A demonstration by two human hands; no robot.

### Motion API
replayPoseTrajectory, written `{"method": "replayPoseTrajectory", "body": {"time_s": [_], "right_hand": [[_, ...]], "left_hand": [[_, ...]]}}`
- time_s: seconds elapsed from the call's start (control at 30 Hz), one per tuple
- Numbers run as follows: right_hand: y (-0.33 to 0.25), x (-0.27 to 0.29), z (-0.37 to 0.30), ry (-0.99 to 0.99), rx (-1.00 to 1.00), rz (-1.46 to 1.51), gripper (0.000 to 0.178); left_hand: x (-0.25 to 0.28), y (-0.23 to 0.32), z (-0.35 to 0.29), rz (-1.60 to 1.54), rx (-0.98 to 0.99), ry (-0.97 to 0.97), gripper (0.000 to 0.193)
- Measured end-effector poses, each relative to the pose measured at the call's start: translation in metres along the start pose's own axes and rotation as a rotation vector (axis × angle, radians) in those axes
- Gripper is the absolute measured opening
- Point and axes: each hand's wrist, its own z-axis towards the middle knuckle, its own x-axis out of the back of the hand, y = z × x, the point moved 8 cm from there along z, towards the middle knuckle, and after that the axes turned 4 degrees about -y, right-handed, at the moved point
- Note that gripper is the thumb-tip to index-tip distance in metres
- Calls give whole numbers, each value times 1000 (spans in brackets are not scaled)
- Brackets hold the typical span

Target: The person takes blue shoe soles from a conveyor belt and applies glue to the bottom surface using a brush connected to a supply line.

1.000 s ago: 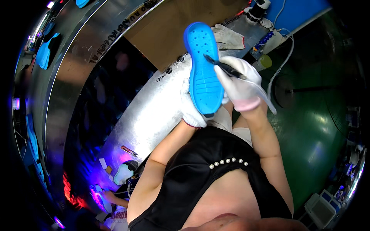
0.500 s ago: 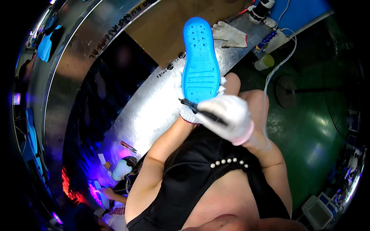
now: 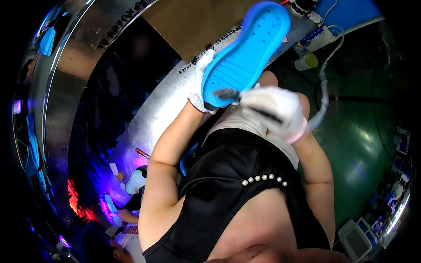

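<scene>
Left hand (image 3: 199, 85) grips blue sole (image 3: 245, 55) | right hand (image 3: 274, 109) brushes heel

The blue shoe sole (image 3: 245, 57) in the upper middle of the frame is looking like matt rubber, its tread finely textured. White knitted cloth gloves are covering the left hand (image 3: 199, 83) and the right hand (image 3: 274, 109), which is gripping a dark brush (image 3: 239, 97). The long bench (image 3: 153, 118) crossing the upper left is showing dull brushed metal, with a brown matt cardboard sheet (image 3: 193, 22) lying above. The green floor (image 3: 364, 131) at right is shining glossy.
</scene>
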Motion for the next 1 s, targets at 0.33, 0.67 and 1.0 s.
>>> {"method": "replayPoseTrajectory", "body": {"time_s": [0.33,0.67,1.0], "right_hand": [[-27,-5,6,-276,-54,-40,22],[-14,9,5,-164,19,-28,25],[-40,11,10,-290,36,-317,24]], "left_hand": [[7,18,-2,604,97,113,63],[-2,38,-8,632,128,106,44],[-35,73,-33,1525,-672,-605,47]]}}
